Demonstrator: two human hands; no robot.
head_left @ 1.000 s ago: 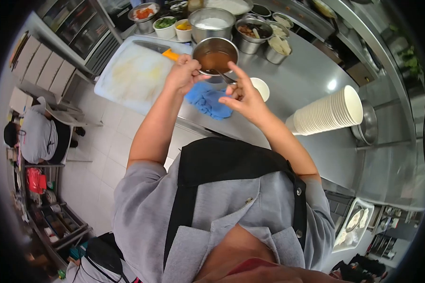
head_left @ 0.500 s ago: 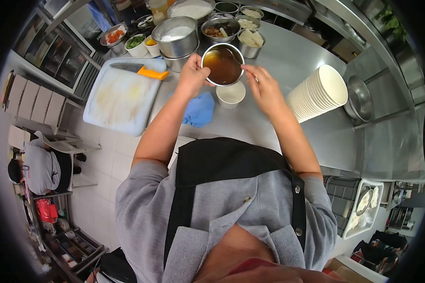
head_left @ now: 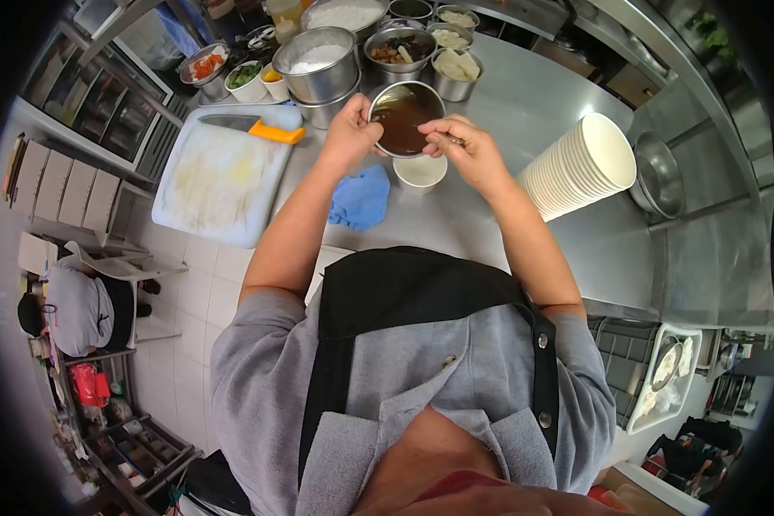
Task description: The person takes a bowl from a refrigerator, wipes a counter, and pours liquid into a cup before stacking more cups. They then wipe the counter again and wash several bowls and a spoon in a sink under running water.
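Note:
My left hand (head_left: 353, 135) is wrapped round the left side of a round metal bowl (head_left: 390, 95), thumb on its rim. Brown liquid fills part of the bowl, which is tilted toward me. At the bowl's right edge, my right hand (head_left: 469, 150) pinches the thin metal handle of what looks like a spoon (head_left: 457, 141); its far end is hidden in the bowl. Just below stands a white paper cup (head_left: 420, 179), partly covered by the bowl. A crumpled blue cloth (head_left: 359, 199) lies left of the cup on the steel table (head_left: 456, 228).
On the left lies a white cutting board (head_left: 211, 185) with an orange-handled knife (head_left: 277, 132). Metal bowls of ingredients (head_left: 400, 53) crowd the back. A stack of paper cups (head_left: 580, 168) leans at right, beside a steel bowl (head_left: 658, 176). A person (head_left: 82, 305) is at far left.
My right hand has moved left over the bowl's right rim, with the handle in its fingers. The brown liquid has shifted. My left hand stays almost where it was.

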